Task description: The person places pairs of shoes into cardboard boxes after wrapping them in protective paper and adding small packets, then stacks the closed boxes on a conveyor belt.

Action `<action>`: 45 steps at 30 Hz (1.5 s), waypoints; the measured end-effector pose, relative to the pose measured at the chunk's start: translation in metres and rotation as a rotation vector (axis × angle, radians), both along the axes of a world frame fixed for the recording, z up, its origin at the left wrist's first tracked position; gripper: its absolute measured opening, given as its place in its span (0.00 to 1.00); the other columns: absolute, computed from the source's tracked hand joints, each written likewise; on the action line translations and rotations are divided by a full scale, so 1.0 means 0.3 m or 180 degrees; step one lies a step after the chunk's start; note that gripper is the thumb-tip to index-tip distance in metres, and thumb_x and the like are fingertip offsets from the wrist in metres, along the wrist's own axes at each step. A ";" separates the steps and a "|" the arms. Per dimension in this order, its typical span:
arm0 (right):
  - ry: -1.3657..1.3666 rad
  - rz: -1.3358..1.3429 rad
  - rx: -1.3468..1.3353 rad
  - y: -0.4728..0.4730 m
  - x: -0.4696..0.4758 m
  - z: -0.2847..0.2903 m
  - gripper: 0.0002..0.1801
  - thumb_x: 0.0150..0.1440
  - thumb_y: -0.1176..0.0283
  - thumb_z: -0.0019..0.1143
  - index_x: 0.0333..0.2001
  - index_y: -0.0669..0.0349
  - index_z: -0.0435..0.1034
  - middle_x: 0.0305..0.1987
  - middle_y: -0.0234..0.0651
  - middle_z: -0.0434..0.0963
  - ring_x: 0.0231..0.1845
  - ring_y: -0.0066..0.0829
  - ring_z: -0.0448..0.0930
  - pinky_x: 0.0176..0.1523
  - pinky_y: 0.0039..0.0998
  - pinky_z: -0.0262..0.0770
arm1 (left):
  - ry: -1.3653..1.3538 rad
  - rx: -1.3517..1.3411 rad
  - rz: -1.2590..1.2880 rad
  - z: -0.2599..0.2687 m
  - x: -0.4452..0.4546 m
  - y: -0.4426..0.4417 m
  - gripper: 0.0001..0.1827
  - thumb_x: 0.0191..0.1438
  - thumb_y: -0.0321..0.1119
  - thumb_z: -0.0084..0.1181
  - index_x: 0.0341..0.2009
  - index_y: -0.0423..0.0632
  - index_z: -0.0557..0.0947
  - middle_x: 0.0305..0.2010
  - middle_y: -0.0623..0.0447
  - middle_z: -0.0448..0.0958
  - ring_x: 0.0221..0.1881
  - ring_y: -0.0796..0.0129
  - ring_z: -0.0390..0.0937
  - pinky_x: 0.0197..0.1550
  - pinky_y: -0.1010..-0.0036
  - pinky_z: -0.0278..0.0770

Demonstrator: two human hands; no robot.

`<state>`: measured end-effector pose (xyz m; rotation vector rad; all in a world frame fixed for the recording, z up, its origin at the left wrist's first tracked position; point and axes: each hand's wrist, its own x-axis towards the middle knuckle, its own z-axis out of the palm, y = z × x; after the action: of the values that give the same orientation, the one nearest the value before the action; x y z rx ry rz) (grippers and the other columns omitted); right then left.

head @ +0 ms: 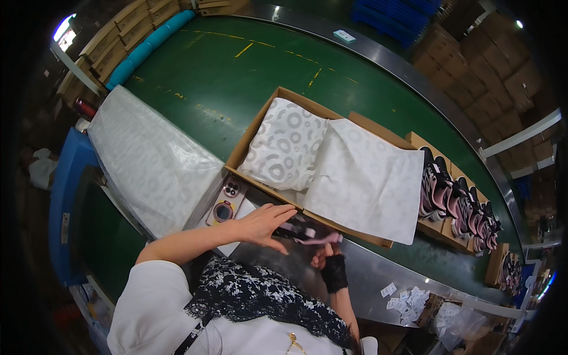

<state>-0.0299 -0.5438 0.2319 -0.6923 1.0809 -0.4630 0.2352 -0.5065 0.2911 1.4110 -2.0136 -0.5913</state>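
Note:
A black and pink sports shoe [317,239], blurred, is held low against the near side of an open cardboard shoebox [266,183]. My right hand [326,256], with a black fingerless wrist covering, grips its pink end. Over the shoe's other end my left hand [262,225] hovers with thumb and fingers spread; whether it touches the shoe cannot be told. White tissue paper [368,177] with a grey ring pattern lines the box and drapes over its right side. A patterned paper bundle [288,142] fills the left part.
A plastic-wrapped stack of tissue paper [151,155] stands left, beside a phone [226,202]. Pink-black shoes [461,199] sit on boxes along the green conveyor belt [213,80] at right. Small paper slips [410,304] lie on the metal ledge [372,270]. Cartons [479,66] are piled beyond.

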 end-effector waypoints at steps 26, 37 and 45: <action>-0.0116 0.0412 -0.0707 -0.080 0.073 0.117 0.25 0.49 0.71 0.54 0.51 0.61 0.58 0.41 0.34 0.70 0.40 0.23 0.72 0.38 0.20 0.68 | 0.4752 0.1421 0.2295 -0.118 0.150 -0.463 0.26 0.52 0.48 0.50 0.38 0.34 0.72 0.35 0.50 0.74 0.36 0.69 0.72 0.37 0.71 0.71; 0.1437 -0.0557 -0.3161 -0.285 0.264 0.166 0.39 0.36 0.71 0.64 0.54 0.54 0.56 0.56 0.38 0.59 0.56 0.32 0.61 0.49 0.41 0.62 | 0.3326 0.0996 0.2203 -0.067 0.181 -0.305 0.21 0.56 0.45 0.44 0.44 0.40 0.71 0.42 0.50 0.71 0.42 0.65 0.70 0.42 0.70 0.69; 0.3708 0.1518 -0.5223 -0.275 0.315 0.013 0.30 0.49 0.79 0.36 0.57 0.44 0.53 0.61 0.50 0.51 0.61 0.55 0.50 0.53 0.58 0.50 | 0.0819 0.1216 0.2843 -0.182 0.233 -0.225 0.32 0.54 0.56 0.38 0.45 0.36 0.72 0.41 0.46 0.74 0.43 0.62 0.72 0.46 0.73 0.66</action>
<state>0.0646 -0.6262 0.2357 -2.8503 1.3430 -0.4497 0.3052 -0.5741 0.2365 2.1152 -0.9291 -0.6997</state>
